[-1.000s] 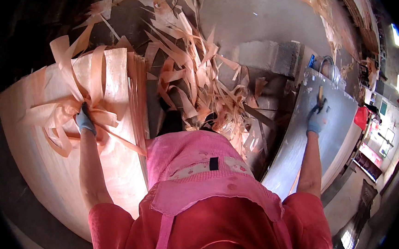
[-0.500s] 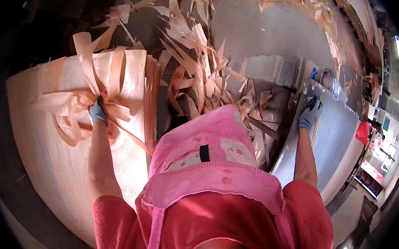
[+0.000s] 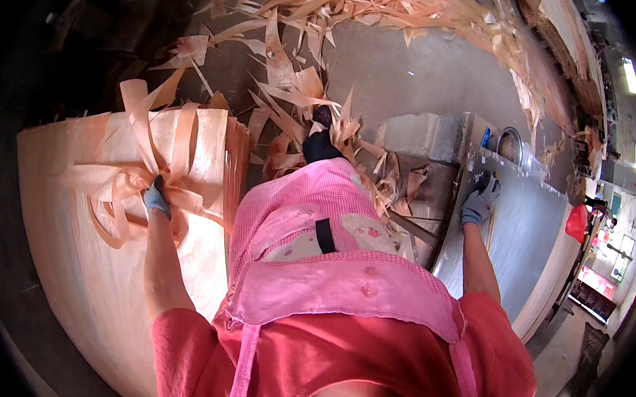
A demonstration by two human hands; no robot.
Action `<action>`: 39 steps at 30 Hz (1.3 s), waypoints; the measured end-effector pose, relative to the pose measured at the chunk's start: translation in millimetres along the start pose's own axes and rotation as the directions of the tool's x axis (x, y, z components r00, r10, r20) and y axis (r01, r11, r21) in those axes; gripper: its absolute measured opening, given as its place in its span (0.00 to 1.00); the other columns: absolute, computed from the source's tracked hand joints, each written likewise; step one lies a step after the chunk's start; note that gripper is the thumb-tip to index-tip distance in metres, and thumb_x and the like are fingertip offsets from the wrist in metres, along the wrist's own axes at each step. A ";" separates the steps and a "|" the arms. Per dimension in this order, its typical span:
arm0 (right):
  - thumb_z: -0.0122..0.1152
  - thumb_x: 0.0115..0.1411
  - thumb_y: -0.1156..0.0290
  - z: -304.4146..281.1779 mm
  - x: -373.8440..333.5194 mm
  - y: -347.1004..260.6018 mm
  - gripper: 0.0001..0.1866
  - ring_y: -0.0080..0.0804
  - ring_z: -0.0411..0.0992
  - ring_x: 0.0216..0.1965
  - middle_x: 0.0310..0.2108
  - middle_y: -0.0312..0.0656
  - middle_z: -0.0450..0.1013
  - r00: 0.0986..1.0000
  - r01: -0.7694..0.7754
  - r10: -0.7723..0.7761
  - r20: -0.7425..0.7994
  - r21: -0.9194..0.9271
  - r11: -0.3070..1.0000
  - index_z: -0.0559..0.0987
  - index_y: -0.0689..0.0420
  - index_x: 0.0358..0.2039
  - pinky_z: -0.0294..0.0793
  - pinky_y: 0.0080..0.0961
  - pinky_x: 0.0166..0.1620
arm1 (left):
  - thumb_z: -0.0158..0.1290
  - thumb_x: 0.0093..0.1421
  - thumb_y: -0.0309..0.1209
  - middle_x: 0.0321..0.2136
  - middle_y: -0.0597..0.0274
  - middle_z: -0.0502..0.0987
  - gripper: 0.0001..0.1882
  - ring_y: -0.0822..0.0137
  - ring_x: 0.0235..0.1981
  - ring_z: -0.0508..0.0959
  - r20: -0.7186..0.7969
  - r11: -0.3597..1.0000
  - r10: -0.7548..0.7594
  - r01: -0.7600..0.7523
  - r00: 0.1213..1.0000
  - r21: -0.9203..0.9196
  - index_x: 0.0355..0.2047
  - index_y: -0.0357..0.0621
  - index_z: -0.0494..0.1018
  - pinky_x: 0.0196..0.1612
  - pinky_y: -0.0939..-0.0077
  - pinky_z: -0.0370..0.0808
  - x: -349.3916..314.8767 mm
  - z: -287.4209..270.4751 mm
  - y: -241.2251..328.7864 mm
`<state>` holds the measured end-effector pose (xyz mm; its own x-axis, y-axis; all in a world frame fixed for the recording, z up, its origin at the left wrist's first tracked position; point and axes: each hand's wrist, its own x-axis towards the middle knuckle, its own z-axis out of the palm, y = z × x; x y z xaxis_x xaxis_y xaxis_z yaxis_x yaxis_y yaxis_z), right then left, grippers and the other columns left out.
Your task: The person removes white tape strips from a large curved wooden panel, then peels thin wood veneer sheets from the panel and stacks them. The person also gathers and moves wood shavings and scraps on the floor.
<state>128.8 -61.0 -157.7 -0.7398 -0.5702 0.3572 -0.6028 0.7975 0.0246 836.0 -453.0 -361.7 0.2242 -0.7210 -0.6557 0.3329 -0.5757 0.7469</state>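
My left hand, in a blue-grey glove with dark fingertips, is closed round a bunch of curling wood veneer strips. The strips lie over a tall stack of pale veneer sheets on the left, with loose ends fanning out around the hand. My right hand, gloved alike, is at the far part of a grey flat-topped stack on the right. Its dark fingers are curled; what they hold, if anything, I cannot make out.
Torn veneer scraps litter the floor between the stacks and farther ahead. My dark shoe is among them. A roundish clear-and-metal object stands past the grey stack. A red bag hangs at the right, and more sheets are piled far right.
My foot has come into view among the scraps, ahead of the pink apron. Both stacks sit lower in the picture. My left hand keeps its hold; the right has shifted slightly left and nearer.
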 end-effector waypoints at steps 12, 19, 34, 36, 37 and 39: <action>0.44 0.54 0.83 -0.9 -12.0 11.4 0.27 0.55 0.61 0.55 0.53 0.57 0.61 0.999 -0.045 0.042 0.027 0.118 0.992 0.64 0.62 0.57 0.62 0.42 0.58 | 0.54 0.58 0.29 0.38 0.63 0.77 0.18 0.68 0.40 0.75 -0.019 0.962 0.057 -0.050 0.998 0.269 0.48 0.34 0.71 0.46 0.76 0.70 -21.5 -3.6 2.9; 0.41 0.57 0.85 -2.2 -15.0 13.3 0.26 0.48 0.62 0.57 0.56 0.54 0.59 0.994 -0.103 0.081 0.073 0.382 0.919 0.61 0.65 0.58 0.64 0.37 0.59 | 0.58 0.56 0.31 0.35 0.64 0.76 0.19 0.68 0.36 0.75 -0.111 0.933 0.097 -0.051 0.989 0.357 0.47 0.36 0.72 0.42 0.76 0.71 -40.0 14.8 6.2; 0.46 0.53 0.80 -1.7 -7.2 17.7 0.24 0.57 0.61 0.54 0.52 0.58 0.63 0.998 0.064 -0.064 -0.012 0.015 0.998 0.67 0.60 0.53 0.61 0.46 0.57 | 0.57 0.55 0.30 0.32 0.65 0.76 0.15 0.70 0.29 0.74 -0.103 0.928 0.152 -0.105 0.983 0.358 0.42 0.38 0.74 0.34 0.76 0.71 -16.5 8.5 -6.4; 0.47 0.53 0.80 -4.2 -8.2 16.3 0.24 0.57 0.61 0.55 0.52 0.58 0.63 0.999 0.047 -0.048 0.014 0.017 0.999 0.66 0.60 0.54 0.61 0.45 0.57 | 0.59 0.54 0.30 0.30 0.64 0.77 0.14 0.70 0.25 0.73 -0.133 0.932 0.189 -0.135 0.973 0.337 0.40 0.38 0.74 0.29 0.76 0.71 -18.8 15.6 -8.4; 0.47 0.53 0.80 -5.9 -6.9 15.4 0.25 0.58 0.60 0.55 0.52 0.58 0.63 0.999 0.029 -0.030 0.032 0.028 0.999 0.66 0.59 0.54 0.61 0.45 0.58 | 0.60 0.53 0.30 0.28 0.63 0.77 0.14 0.70 0.23 0.73 -0.151 0.939 0.211 -0.158 0.966 0.306 0.38 0.38 0.74 0.27 0.76 0.70 -18.8 18.7 -11.0; 0.48 0.53 0.80 -9.8 -6.0 12.4 0.25 0.58 0.60 0.55 0.53 0.57 0.62 0.999 0.020 -0.021 0.041 0.032 0.999 0.66 0.58 0.54 0.60 0.45 0.58 | 0.58 0.54 0.29 0.29 0.64 0.77 0.14 0.70 0.26 0.74 -0.126 0.945 0.149 -0.103 0.981 0.310 0.41 0.42 0.74 0.30 0.75 0.72 -21.8 20.6 -12.9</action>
<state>128.7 -45.7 -150.3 -0.7385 -0.5944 0.3183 -0.6265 0.7794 0.0017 808.0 -437.8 -354.7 0.3847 -0.7441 -0.5461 0.0072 -0.5893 0.8079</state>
